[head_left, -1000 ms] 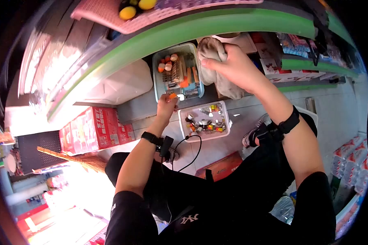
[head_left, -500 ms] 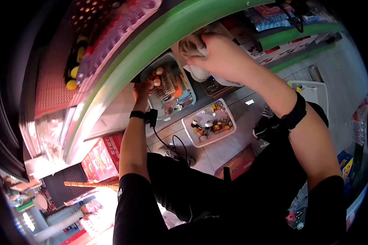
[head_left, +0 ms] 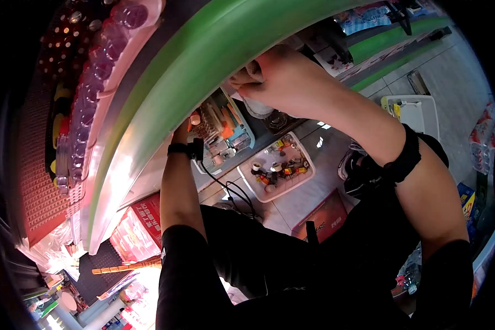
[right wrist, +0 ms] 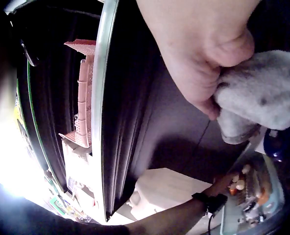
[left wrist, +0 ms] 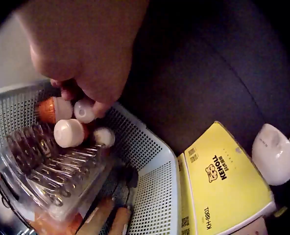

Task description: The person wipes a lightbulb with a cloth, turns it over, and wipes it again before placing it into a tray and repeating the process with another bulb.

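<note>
In the left wrist view my left hand (left wrist: 88,58) reaches down into a light blue mesh basket (left wrist: 157,181). Its fingertips pinch a small round white-capped piece (left wrist: 84,111). Orange pieces with white caps, such as this one (left wrist: 54,110), lie around it, beside a pack of metal coils (left wrist: 61,166). The shelf edge hides much of this hand in the head view. My right hand (right wrist: 204,58) grips a bunched, stained grey-white cloth (right wrist: 262,93); in the head view it is up under the shelf, right of the basket.
A green shelf edge (head_left: 165,88) arches over both hands. On the floor stands a white bin (head_left: 311,179) of small mixed items. A yellow box (left wrist: 223,171) stands beside the basket. Another white bin (head_left: 423,118) is at the right, and a red carton (head_left: 148,214) at the left.
My left hand has moved from the basket's front edge to its back left, under the shelf. My right hand keeps the cloth and has gone deeper beneath the shelf. The head view has tilted.
</note>
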The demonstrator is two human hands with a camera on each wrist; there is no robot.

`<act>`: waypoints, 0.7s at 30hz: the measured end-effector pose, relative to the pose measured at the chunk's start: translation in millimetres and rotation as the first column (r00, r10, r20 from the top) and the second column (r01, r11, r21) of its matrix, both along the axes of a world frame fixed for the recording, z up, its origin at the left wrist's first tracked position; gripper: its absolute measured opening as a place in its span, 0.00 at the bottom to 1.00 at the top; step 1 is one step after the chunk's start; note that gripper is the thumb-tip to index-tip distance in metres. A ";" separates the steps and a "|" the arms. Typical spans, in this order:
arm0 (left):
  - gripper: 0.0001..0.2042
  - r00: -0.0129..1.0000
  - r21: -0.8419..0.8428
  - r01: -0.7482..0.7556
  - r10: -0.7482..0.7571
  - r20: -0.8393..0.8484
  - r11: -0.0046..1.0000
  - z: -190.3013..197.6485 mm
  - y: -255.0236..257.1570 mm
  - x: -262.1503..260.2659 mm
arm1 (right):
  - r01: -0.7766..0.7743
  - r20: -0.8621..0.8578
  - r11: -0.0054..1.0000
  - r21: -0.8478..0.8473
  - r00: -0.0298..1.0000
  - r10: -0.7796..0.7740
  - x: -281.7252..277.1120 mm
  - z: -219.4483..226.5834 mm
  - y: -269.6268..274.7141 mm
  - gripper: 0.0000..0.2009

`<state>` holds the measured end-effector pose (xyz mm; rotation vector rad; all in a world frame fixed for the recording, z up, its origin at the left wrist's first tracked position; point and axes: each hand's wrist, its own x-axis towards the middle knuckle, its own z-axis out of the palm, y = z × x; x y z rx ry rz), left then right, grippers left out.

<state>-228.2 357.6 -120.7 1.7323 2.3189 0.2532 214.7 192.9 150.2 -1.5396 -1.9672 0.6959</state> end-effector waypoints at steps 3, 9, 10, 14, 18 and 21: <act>0.25 0.988 -0.060 0.019 -0.010 0.156 0.998 20.5 -10.5 18.2 | 0.007 0.024 1.000 0.001 1.000 -0.007 -3.3 0.4 -2.6 0.29; 0.21 0.999 0.187 0.036 -0.038 0.011 0.982 4.3 3.4 -8.1 | 0.033 0.042 0.994 -0.100 0.999 -0.029 1.7 13.1 -6.0 0.28; 0.21 0.891 0.106 0.328 -0.270 -0.365 0.939 -3.1 4.2 -27.2 | 0.038 0.030 0.994 -0.104 0.999 -0.035 3.3 12.5 -4.8 0.28; 0.20 0.964 0.089 0.219 -0.230 0.132 0.972 77.6 -63.1 31.8 | -0.014 0.053 0.999 -0.036 0.998 0.016 6.3 4.5 3.3 0.33; 0.20 0.780 -0.341 0.578 -0.380 0.496 0.741 121.5 -141.1 71.6 | -0.115 0.000 0.987 -0.116 0.993 0.116 11.1 7.9 -6.9 0.32; 0.19 0.509 -0.322 0.845 -0.458 0.729 0.427 120.9 -204.3 96.9 | -0.145 -0.081 0.972 -0.188 0.988 0.131 7.8 18.3 -20.5 0.27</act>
